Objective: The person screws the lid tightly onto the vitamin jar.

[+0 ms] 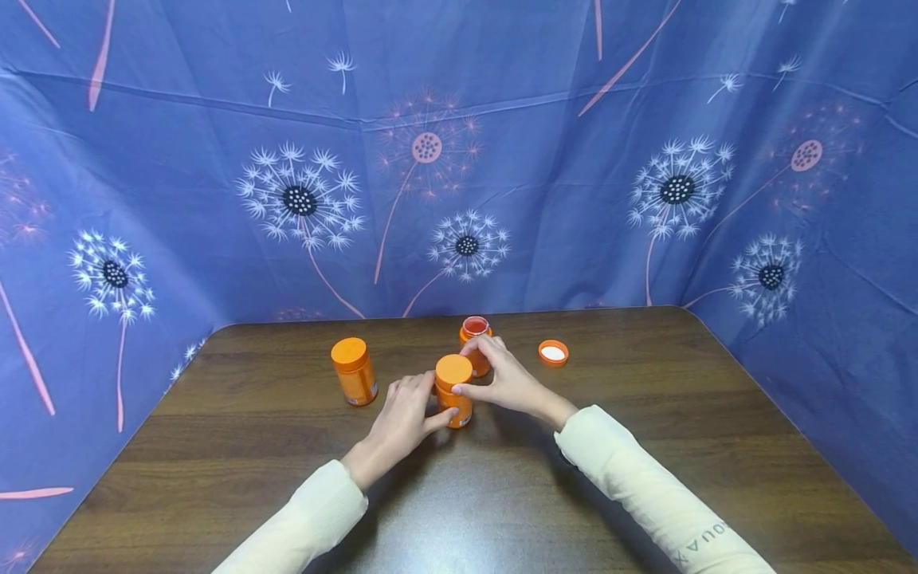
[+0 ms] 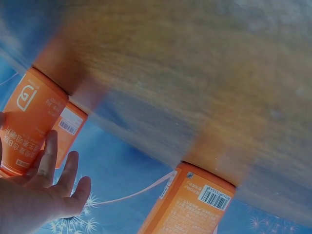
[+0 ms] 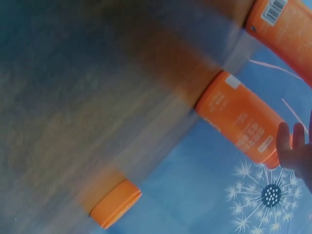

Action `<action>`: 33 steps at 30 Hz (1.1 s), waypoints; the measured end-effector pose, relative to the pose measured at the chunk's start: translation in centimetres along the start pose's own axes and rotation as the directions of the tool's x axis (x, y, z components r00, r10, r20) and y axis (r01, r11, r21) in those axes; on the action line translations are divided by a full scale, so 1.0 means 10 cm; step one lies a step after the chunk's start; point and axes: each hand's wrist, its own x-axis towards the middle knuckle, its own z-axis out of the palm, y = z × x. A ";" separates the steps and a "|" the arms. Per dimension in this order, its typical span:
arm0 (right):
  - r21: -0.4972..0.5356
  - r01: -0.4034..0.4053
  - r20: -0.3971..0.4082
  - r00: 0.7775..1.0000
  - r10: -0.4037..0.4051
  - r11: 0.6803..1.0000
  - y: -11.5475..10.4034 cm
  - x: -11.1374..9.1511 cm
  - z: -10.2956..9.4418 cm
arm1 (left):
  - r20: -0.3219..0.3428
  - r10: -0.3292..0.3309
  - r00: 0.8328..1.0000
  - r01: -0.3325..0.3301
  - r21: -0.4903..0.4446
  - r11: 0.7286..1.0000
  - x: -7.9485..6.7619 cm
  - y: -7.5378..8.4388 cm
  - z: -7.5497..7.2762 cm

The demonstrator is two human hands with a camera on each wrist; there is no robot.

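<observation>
Patterned blue cloth: fills the upper frame and both sides, printed with white and pink dandelions.
Brown wooden table: spans the lower half, its far edge just above mid-frame's lower third.
Right hand: right of centre, partly closed; thumb and fingers pinch the middle jar at its cap.
Left hand: left of centre, partly closed, thumb across the jar's front and fingers along its left side.
Middle jar: orange, upright at lower centre, between both hands; cap on, contents hidden.
Left jar: orange, upright at centre left, near the left hand; capped, so its inside cannot be seen.
Open jar: orange, upright just behind the middle jar; bare mouth, reddish inside, filling impossible to tell.
Loose cap: orange, right of centre, inner side up, showing a white lining.
</observation>
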 end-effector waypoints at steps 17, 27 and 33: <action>0.069 -0.038 0.055 0.998 0.035 0.997 0.02 -0.01 -0.04 | 0.003 -0.002 1.000 0.002 -0.017 1.000 0.00 0.00 0.00; 0.052 0.123 0.180 0.975 -0.131 0.991 0.05 0.04 -0.17 | -0.031 0.020 0.999 -0.020 -0.008 1.000 0.00 -0.01 0.01; 0.055 0.141 0.198 0.969 -0.149 0.989 0.06 0.05 -0.18 | -0.029 0.018 0.999 -0.018 -0.025 1.000 -0.01 -0.02 0.02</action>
